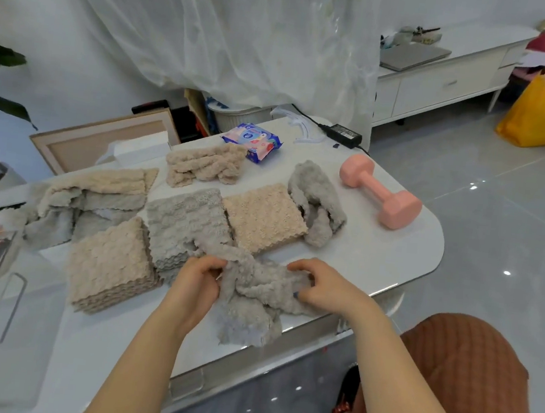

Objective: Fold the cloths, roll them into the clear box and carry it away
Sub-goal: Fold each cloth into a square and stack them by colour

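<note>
Folding stage, box not yet loaded.

- Step in hand: a crumpled grey cloth (256, 291) lies at the near edge of the tabletop (375, 266), partly hanging over the edge. It is bunched and twisted, not yet flat. I judge the person is hunting for its edges or corners to open it out.
- Left hand (199, 279): fingers curled in, pinching a fold at the cloth's left side.
- Right hand (326, 288): fingers curled over the top of the cloth's right end, thumb low against it; it grips the fabric. Neither hand has anything else in it.
- Already squared: beige folded stack (109, 264) just left of the left hand, grey folded stack (186, 221) behind it, a beige folded square (263, 218) beside that.
- Still loose: a grey cloth (314, 203) to the right, a beige heap (205, 166) at the back, a mixed pile (99, 196) on the left.
- Clear box (1, 280): far left, near corner, apart from the hands; its contents can't be made out.
- Next move, as I read it: draw the hands apart to spread the cloth flat, then fold. The plush fabric clings to itself, so finding true corners matters.
- Pink dumbbell (380, 191) sits well clear, right rear.
</note>
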A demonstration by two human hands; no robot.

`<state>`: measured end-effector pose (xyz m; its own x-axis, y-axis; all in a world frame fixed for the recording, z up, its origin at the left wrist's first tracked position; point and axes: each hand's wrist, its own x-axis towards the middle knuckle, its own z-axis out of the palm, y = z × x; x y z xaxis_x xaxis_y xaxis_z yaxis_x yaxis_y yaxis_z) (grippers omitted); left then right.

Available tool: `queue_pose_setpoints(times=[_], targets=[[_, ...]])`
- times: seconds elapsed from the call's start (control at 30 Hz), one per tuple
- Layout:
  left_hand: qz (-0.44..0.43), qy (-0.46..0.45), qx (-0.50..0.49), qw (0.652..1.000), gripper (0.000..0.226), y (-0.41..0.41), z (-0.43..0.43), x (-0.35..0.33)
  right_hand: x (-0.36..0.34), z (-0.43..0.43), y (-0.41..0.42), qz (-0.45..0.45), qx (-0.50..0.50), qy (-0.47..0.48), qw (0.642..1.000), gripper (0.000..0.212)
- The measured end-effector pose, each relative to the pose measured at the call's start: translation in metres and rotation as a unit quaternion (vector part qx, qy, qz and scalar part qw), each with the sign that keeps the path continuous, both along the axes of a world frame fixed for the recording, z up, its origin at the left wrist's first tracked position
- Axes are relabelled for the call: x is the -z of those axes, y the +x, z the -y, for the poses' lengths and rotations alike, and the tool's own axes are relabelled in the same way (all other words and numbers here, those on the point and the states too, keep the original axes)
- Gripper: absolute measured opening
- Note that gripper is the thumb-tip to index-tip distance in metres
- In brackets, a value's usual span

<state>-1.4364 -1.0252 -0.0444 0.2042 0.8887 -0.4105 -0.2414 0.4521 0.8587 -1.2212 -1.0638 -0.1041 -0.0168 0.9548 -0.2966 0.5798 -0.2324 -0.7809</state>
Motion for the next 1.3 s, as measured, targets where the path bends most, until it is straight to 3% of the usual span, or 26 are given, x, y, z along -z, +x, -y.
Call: queue_pose_setpoints(times=[0.13, 0.23, 0.4, 0.47, 0.6, 0.67, 0.73, 0.83, 0.9, 1.0, 1.1, 1.2, 1.3], targets=[[0.002, 0.029, -0.029, 0.999, 0.019, -0.012, 0.006, 0.003, -0.004, 0.005, -0.001, 0.051, 0.059, 0.09, 0.993, 0.007], [-0.097, 0.054, -0.059, 0.992, 0.013, -0.023, 0.006, 0.005, -0.01, 0.01, 0.0, 0.066, 0.093, 0.155, 0.981, 0.012], [-0.179, 0.087, -0.11, 0.974, 0.027, -0.043, 0.006, -0.007, -0.048, 0.012, -0.002, 0.037, 0.2, 0.304, 0.931, 0.011], [-0.213, 0.117, -0.128, 0.961, 0.023, -0.055, 0.009, -0.013, -0.065, 0.012, -0.007, -0.043, 0.247, 0.327, 0.911, 0.014], [-0.244, 0.205, -0.111, 0.941, 0.024, -0.088, 0.014, -0.027, -0.101, 0.02, -0.023, -0.338, 0.235, 0.283, 0.866, 0.014], [-0.196, 0.224, -0.093, 0.95, 0.034, -0.103, 0.02, -0.041, -0.118, 0.026, -0.031, -0.434, 0.18, 0.274, 0.839, 0.011], [-0.114, 0.223, -0.08, 0.965, 0.048, -0.115, 0.027, -0.056, -0.132, 0.03, -0.033, -0.47, 0.13, 0.288, 0.824, 0.013], [-0.002, 0.203, -0.075, 0.976, 0.036, -0.132, 0.035, -0.074, -0.148, 0.034, -0.037, -0.501, 0.084, 0.313, 0.802, 0.008], [-0.015, 0.189, -0.068, 0.979, 0.03, -0.139, 0.034, -0.077, -0.151, 0.033, -0.04, -0.479, 0.086, 0.304, 0.819, 0.007], [-0.085, 0.14, -0.085, 0.983, 0.022, -0.145, 0.029, -0.065, -0.138, 0.028, -0.046, -0.413, 0.109, 0.241, 0.872, 0.016], [-0.053, 0.076, -0.071, 0.993, 0.015, -0.149, 0.029, -0.057, -0.121, 0.026, -0.045, -0.385, 0.093, 0.162, 0.904, 0.016], [-0.024, 0.079, -0.036, 0.996, 0.021, -0.163, 0.038, -0.064, -0.126, 0.031, -0.037, -0.333, 0.041, 0.125, 0.934, 0.01], [0.037, 0.085, 0.063, 0.994, 0.039, -0.182, 0.047, -0.081, -0.145, 0.039, -0.026, -0.34, -0.006, 0.123, 0.932, 0.02]])
